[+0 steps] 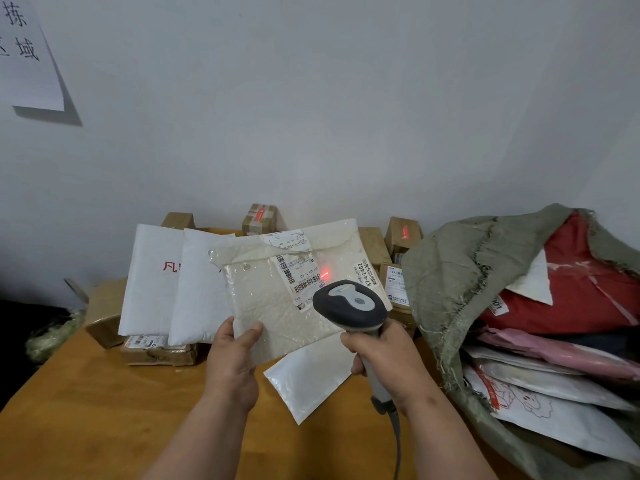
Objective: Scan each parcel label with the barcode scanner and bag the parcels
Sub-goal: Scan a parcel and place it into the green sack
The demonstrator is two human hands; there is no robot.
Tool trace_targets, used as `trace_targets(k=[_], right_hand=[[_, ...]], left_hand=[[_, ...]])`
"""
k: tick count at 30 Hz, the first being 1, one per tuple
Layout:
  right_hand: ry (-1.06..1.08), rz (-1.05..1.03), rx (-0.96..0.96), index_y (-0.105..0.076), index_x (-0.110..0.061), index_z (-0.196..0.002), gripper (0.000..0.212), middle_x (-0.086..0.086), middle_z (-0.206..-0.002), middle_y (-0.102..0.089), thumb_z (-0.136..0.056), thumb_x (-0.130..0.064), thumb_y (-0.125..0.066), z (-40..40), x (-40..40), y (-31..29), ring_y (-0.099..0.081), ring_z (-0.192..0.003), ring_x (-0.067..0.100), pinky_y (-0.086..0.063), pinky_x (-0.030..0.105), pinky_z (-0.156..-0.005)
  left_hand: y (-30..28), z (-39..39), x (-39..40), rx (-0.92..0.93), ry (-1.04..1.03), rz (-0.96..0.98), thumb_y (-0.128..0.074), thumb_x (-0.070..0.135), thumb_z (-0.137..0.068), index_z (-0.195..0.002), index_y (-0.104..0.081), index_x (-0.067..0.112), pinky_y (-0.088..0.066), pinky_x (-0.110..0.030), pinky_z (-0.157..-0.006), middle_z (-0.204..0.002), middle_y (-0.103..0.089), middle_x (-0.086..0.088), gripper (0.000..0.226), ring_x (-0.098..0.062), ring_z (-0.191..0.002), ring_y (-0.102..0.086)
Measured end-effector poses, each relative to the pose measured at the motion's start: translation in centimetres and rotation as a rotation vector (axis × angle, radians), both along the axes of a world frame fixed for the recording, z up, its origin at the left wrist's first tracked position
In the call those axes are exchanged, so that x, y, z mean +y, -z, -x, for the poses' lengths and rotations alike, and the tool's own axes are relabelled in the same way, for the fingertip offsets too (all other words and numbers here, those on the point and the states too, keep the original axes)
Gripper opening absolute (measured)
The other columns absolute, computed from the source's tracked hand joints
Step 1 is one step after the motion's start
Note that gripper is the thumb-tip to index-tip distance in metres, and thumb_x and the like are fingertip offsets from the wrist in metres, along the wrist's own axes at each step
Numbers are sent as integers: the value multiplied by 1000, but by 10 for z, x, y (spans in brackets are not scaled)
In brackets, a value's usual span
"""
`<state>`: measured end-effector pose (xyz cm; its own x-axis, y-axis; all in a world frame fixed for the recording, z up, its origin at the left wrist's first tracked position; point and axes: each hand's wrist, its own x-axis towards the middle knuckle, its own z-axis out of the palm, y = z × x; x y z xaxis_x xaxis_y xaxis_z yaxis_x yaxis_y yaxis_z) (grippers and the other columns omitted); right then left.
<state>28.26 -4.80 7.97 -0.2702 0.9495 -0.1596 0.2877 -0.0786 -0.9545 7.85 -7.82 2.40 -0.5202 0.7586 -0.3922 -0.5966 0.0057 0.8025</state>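
My left hand [233,358] grips the lower left corner of a cream bubble mailer [277,306], holding it tilted above the table. Its white label [300,271] with barcodes faces up, and a red scanner light [325,273] falls on it. My right hand [384,358] grips the handle of a grey barcode scanner [351,303], whose head points at the label from just below it. A grey-green woven sack [457,271] lies open at the right, with red, pink and white parcels [568,299] inside.
Two white mailers [152,282] lean against brown boxes at the left on the wooden table [86,410]. Several small cardboard boxes [261,218] line the wall. Another white mailer [308,382] lies flat under my hands. The scanner's cable [396,441] hangs down.
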Motion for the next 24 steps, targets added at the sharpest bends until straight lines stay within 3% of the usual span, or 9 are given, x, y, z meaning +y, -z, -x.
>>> trace_targets(k=[6, 12, 16, 24], right_hand=[[-21, -5, -7, -66, -22, -88, 26, -6, -55, -63, -66, -37, -67, -5, 3, 2, -62, -56, 2, -50, 24, -62], [-29, -7, -10, -66, -23, -88, 27, -5, -55, -64, -66, -38, -66, -11, 5, 0, -63, -55, 2, -47, 20, -59], [-31, 3, 3, -65, -25, -89, 27, -6, -55, -63, -65, -37, -66, -14, 5, -1, -62, -54, 3, -47, 18, -56], [-28, 15, 19, -65, -24, -88, 28, -6, -54, -63, -64, -37, -67, -22, 6, -1, -63, -54, 3, -48, 26, -63]], left_hand=[[-1, -6, 2, -10, -9, -2, -60, 5, -95, -125, -59, 18, -47, -63, -100, -123, -65, -15, 32, -40, -114, -61], [-3, -12, 2, -22, 8, 3, -60, 5, -95, -107, -62, 25, -47, -65, -99, -118, -66, -13, 23, -40, -112, -62], [-4, -16, 1, -10, 6, -1, -59, 3, -95, -106, -63, 24, -48, -63, -98, -117, -67, -14, 23, -39, -109, -63], [-3, -25, 0, -6, -15, -7, -58, 1, -95, -112, -63, 18, -52, -58, -94, -112, -69, -13, 25, -37, -104, -65]])
